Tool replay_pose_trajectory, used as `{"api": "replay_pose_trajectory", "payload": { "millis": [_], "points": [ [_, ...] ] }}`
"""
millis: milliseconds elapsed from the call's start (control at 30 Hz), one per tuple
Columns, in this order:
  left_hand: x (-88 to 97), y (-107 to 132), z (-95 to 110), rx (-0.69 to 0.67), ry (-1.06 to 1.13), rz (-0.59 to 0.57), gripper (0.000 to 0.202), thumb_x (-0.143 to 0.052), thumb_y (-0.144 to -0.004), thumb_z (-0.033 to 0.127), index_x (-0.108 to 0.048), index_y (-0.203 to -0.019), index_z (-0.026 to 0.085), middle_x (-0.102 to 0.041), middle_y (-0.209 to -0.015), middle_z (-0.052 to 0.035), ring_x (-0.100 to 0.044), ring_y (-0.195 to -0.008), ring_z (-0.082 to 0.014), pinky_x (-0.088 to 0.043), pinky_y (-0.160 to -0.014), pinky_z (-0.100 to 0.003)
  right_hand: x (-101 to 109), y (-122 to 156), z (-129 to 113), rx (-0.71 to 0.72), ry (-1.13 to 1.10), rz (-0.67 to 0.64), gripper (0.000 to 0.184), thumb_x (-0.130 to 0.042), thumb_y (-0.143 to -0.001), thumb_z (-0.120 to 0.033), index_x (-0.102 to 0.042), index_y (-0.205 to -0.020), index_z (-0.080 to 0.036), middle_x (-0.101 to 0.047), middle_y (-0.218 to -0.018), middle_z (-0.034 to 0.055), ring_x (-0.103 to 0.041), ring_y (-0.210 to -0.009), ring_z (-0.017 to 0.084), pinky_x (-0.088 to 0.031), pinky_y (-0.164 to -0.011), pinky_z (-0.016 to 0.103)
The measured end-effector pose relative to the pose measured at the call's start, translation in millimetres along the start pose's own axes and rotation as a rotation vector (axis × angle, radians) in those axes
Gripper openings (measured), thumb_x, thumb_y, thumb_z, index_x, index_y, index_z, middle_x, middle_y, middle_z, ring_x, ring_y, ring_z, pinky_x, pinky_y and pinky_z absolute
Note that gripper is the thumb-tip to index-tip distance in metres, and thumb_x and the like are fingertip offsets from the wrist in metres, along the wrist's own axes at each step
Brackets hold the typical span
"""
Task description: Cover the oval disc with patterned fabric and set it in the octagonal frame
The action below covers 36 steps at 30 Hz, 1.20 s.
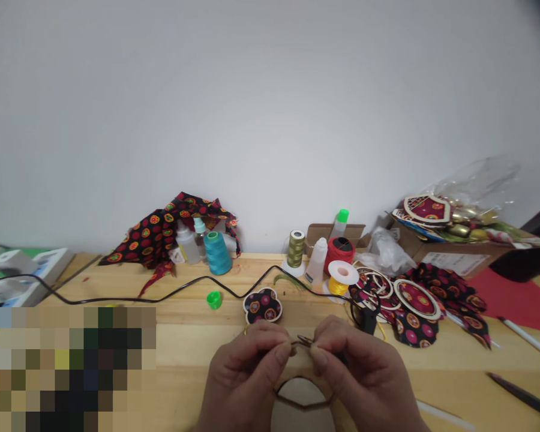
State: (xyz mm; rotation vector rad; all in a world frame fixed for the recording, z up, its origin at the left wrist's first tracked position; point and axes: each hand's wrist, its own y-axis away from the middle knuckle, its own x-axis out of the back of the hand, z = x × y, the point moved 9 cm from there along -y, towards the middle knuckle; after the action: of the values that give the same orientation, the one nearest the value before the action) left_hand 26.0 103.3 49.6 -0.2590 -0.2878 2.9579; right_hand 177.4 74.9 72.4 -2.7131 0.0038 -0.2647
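My left hand (pixel 247 372) and my right hand (pixel 364 372) are close together at the front of the table, both in a closed pinch. From my right fingertips a small dark, pointed metal tip (pixel 303 340) sticks out toward the left hand; the rest of it is hidden. Between my left thumb and finger is a tiny brownish piece, too small to name. Just behind the hands lies a flower-shaped piece (pixel 263 305) of dark patterned fabric with a pale rim. Below them is a pale rounded piece (pixel 302 414) with a dark outline, partly cut off.
A black cable (pixel 162 299) snakes across the wooden table. Behind it stand a teal thread cone (pixel 218 253), an olive spool (pixel 296 249), a white bottle (pixel 316 261) and a yellow spool (pixel 339 281). Fabric-covered pieces (pixel 416 300) pile up at right. A green cap (pixel 213 300) lies left.
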Motion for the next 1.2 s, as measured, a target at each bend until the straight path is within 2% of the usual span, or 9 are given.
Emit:
{"api": "replay_pose_trajectory", "payload": {
  "millis": [400,600,967,1100,1200],
  "points": [
    [1.1,0,-1,-0.007,-0.001,-0.017,0.011,-0.072,-0.078,0.024,-0.075,-0.068,0.020,-0.064,-0.071,-0.0037,-0.055,-0.067,-0.0146,-0.043,-0.061,-0.022,-1,-1,-5,0.049,-0.001,0.009,0.018,-0.059,-0.085,-0.021,-0.058,-0.068,-0.019,-0.054,-0.065,-0.0003,-0.053,-0.062,0.014,-0.044,-0.057,0.026],
    [-0.7,-1,-1,-0.016,-0.003,-0.034,0.012,-0.071,-0.079,0.023,-0.075,-0.069,0.020,-0.063,-0.071,-0.0025,-0.054,-0.066,-0.0132,-0.042,-0.060,-0.021,-2,0,0,0.008,-0.003,-0.022,0.017,-0.058,-0.088,-0.023,-0.057,-0.071,-0.020,-0.054,-0.068,0.0000,-0.053,-0.065,0.014,-0.044,-0.060,0.027],
    [-1.6,0,2,-0.023,0.019,-0.029,0.011,-0.071,-0.079,0.022,-0.075,-0.070,0.021,-0.064,-0.071,-0.0016,-0.055,-0.066,-0.0123,-0.042,-0.060,-0.020,-1,1,1,0.021,-0.002,-0.013,0.017,-0.059,-0.087,-0.022,-0.059,-0.070,-0.020,-0.055,-0.069,0.0007,-0.054,-0.066,0.015,-0.045,-0.061,0.028],
    [-1.0,1,-2,0.002,0.030,-0.028,0.010,-0.072,-0.079,0.023,-0.076,-0.070,0.021,-0.064,-0.072,-0.0015,-0.054,-0.067,-0.0118,-0.041,-0.060,-0.020,-1,0,-2,0.030,0.002,0.009,0.016,-0.059,-0.086,-0.022,-0.060,-0.070,-0.019,-0.055,-0.067,0.0000,-0.053,-0.064,0.014,-0.044,-0.058,0.026],
    [0.0,1,-14,0.092,0.095,-0.022,0.008,-0.074,-0.078,0.027,-0.077,-0.074,0.022,-0.066,-0.073,-0.0017,-0.053,-0.064,-0.0105,-0.041,-0.057,-0.019,0,-1,-4,0.020,0.009,0.041,0.019,-0.060,-0.085,-0.022,-0.059,-0.067,-0.019,-0.055,-0.063,-0.0008,-0.052,-0.060,0.013,-0.043,-0.056,0.025]
  ]
}}
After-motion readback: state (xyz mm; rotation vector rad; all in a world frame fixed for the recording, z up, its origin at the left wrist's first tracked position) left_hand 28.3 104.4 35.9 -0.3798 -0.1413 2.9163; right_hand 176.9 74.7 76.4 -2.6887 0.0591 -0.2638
